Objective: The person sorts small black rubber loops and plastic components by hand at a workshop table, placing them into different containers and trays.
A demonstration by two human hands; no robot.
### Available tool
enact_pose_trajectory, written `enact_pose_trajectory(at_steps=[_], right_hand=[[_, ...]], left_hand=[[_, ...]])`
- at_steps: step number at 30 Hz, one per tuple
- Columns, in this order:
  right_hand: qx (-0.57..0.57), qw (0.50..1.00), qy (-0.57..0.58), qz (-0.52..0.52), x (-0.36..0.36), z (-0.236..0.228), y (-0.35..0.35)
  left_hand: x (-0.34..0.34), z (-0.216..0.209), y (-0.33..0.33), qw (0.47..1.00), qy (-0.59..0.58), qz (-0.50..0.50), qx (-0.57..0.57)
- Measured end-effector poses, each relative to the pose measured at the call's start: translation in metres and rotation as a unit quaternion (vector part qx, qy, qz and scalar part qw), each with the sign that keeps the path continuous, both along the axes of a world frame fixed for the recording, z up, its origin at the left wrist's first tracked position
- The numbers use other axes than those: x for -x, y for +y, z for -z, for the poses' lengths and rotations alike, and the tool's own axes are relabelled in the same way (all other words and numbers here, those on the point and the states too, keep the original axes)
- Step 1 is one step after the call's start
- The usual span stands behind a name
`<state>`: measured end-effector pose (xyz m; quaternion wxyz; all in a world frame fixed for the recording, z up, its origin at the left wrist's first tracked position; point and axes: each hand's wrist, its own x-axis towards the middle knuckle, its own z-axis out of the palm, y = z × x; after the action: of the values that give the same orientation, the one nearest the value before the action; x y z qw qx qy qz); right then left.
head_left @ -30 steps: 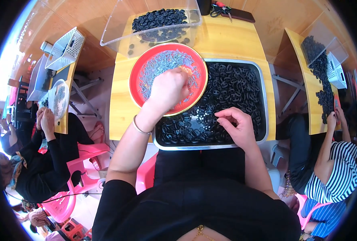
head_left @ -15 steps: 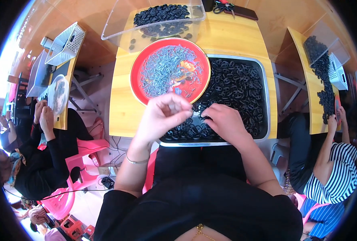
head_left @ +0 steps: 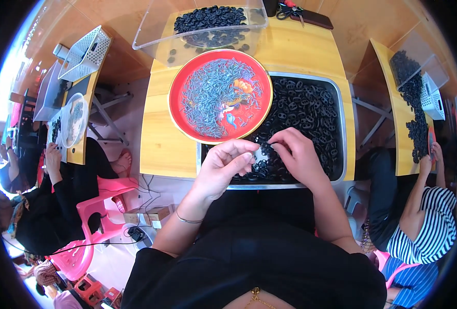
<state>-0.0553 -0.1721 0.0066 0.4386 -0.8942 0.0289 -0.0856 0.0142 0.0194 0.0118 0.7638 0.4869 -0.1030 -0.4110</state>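
Over the metal tray (head_left: 344, 131), its long axis lying crosswise, left hand (head_left: 223, 167) and right hand (head_left: 296, 157) are being held nearly pinched, any contents being indiscernible.

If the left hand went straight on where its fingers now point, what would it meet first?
Probably the right hand: the left hand's fingers point rightward toward its fingertips, over the tray of black pieces. Depth is unclear, though.
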Motion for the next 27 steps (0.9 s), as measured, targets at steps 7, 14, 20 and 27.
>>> enact_pose_trajectory(at_steps=[7, 14, 20, 27], right_hand=[[-0.355, 0.935, -0.016, 0.017, 0.008, -0.005, 0.01], [-0.317, 0.947, -0.04, -0.023, 0.004, -0.018, 0.021], [-0.408, 0.912, -0.021, 0.019, 0.008, -0.013, 0.029], [-0.422, 0.904, -0.052, 0.048, 0.008, -0.012, 0.036]], left_hand=[[0.003, 0.009, -0.009, 0.997, -0.021, -0.037, 0.06], [0.008, 0.014, -0.013, 0.993, -0.031, -0.062, 0.093], [0.01, 0.012, -0.014, 0.99, -0.046, -0.087, 0.101], [0.011, 0.013, -0.016, 0.987, -0.052, -0.105, 0.105]])
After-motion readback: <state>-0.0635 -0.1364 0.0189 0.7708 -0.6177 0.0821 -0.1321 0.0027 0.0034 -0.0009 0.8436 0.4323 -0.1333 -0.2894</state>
